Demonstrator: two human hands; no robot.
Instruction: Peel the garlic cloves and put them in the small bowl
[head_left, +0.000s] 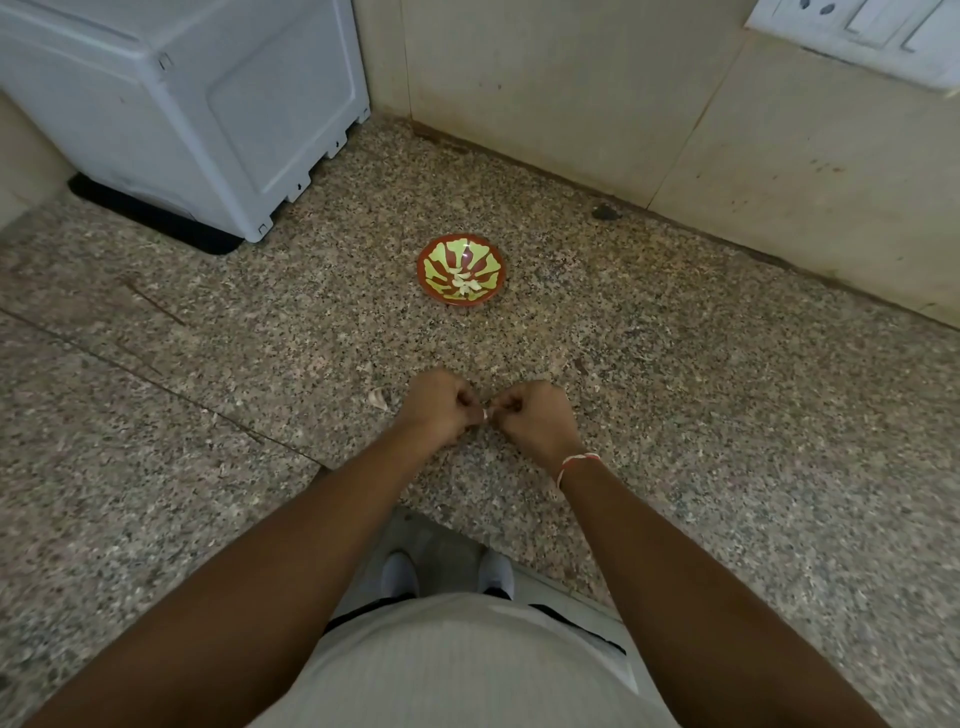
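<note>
White appliance (182, 104) on black mat (156, 221), wall switchboard (857, 31)

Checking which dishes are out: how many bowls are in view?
1. The bowl sits on the counter, beyond both hands, holding peeled cloves.

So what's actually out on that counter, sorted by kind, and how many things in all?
Small bowl, red and yellow-green, holding peeled pieces too clustered to count: 1
Garlic clove, pinched between the left hand and right hand: 1
Loose garlic skin on the speckled counter: 1 clear piece
White appliance, back left: 1
Total: 4
</note>
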